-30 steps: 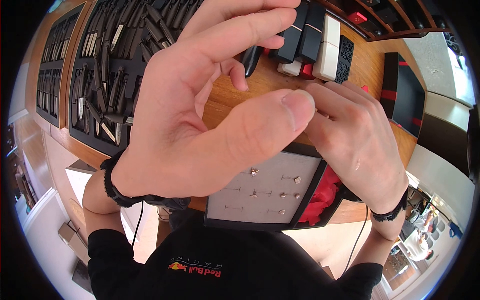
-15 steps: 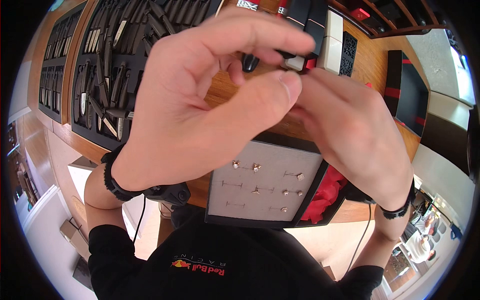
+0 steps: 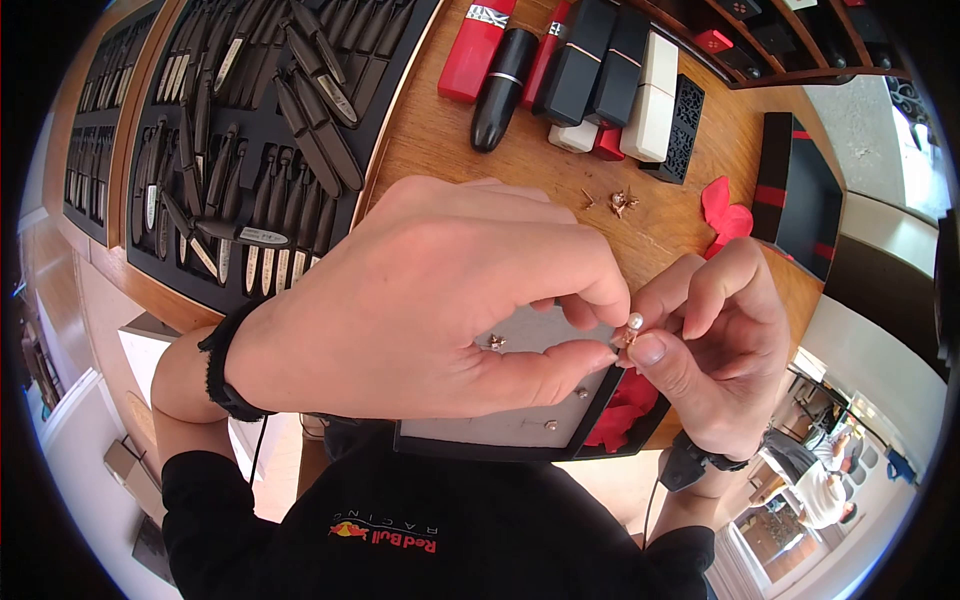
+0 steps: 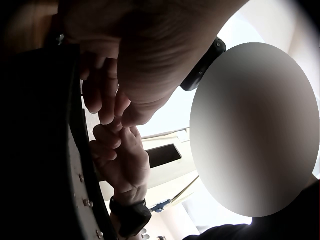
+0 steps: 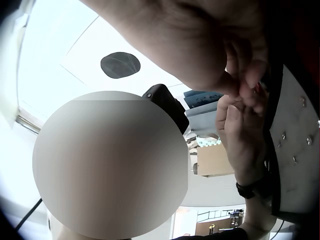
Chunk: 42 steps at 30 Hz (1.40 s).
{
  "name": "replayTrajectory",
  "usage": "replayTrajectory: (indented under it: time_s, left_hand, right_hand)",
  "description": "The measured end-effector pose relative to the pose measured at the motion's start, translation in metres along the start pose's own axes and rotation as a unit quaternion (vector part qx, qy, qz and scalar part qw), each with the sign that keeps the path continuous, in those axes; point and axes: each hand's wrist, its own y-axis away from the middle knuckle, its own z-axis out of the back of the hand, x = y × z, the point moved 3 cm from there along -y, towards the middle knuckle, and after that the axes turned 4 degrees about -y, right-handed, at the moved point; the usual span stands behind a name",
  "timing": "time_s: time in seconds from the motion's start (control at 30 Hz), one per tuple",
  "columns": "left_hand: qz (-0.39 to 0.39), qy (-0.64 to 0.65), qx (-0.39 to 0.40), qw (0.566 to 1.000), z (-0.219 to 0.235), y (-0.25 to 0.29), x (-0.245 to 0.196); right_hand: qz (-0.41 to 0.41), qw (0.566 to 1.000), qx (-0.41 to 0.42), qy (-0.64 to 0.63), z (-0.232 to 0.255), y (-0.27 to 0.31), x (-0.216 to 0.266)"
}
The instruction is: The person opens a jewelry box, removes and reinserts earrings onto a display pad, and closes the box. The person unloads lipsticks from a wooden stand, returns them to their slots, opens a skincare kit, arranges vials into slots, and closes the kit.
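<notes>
In the head view a small pearl earring, with a gold-coloured part below the pearl, sits between my fingertips. My right hand pinches it between thumb and index finger, palm turned up. From the other side, my left hand pinches at the same earring with thumb and curled index finger. Below the hands lies a grey earring display board in a black frame, partly hidden by the left hand. Several small earrings are fixed in it, seen in the right wrist view.
Loose gold-coloured jewellery lies on the wooden table beyond the hands. Red petals lie further right, near an open black box. Red, black and white boxes stand at the back. Trays of dark pens fill the left.
Both hands have come down and closer to the body, the right one turning palm up. The pearl earring now shows between the fingertips, and the loose jewellery behind is uncovered.
</notes>
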Motion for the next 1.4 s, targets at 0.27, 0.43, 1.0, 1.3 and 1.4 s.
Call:
replayTrajectory:
  time_s: [0.27, 0.43, 1.0, 1.3, 1.4]
  left_hand:
    - [-0.013, -0.024, 0.003, 1.000, -0.004, 0.002, 0.002]
    - [-0.012, -0.025, -0.003, 1.000, -0.004, 0.001, 0.000]
    - [-0.035, -0.013, 0.036, 0.999, -0.004, 0.000, -0.001]
    - [-0.035, -0.007, 0.023, 0.999, -0.004, -0.002, -0.001]
    - [-0.038, -0.008, 0.028, 0.999, -0.002, -0.001, -0.003]
  right_hand:
    - [0.060, 0.996, 0.003, 0.071, -0.005, 0.004, -0.006]
    - [0.082, 0.994, 0.006, 0.078, -0.005, 0.005, -0.009]
    - [0.144, 0.986, 0.018, 0.087, 0.000, 0.005, -0.014]
    - [0.152, 0.984, 0.011, 0.091, 0.001, 0.004, -0.015]
    - [0.156, 0.982, 0.012, 0.101, 0.001, 0.004, -0.015]
